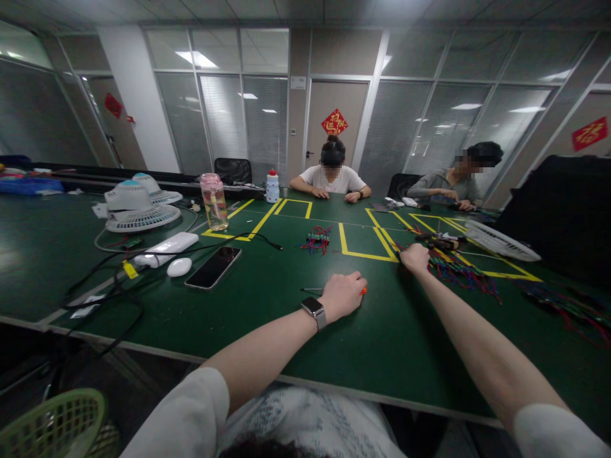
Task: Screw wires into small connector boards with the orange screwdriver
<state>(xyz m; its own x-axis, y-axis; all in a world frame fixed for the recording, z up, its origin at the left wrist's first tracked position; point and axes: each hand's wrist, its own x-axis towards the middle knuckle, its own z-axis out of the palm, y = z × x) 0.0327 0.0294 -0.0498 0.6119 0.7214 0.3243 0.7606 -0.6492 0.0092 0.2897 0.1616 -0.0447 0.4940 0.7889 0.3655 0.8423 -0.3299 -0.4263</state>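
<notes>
My left hand [342, 298], with a watch on the wrist, rests on the green table with its fingers curled round a screwdriver. The thin metal shaft of the screwdriver [310, 291] sticks out to the left, and a bit of orange handle shows past the fingertips. My right hand [416, 257] reaches farther forward, its fingers pinched together at the left edge of a bunch of small green circuit boards [451, 264] with red and blue wires. What lies between those fingertips is hidden. A smaller cluster of wired boards [318, 238] sits ahead of my left hand.
Yellow tape [365, 256] marks rectangles on the table [267, 318]. On the left lie a phone [214, 267], a white case [179, 267], black cables, a pink bottle [214, 202] and white fans [138, 207]. More wired boards [568, 305] lie right. Two people sit across.
</notes>
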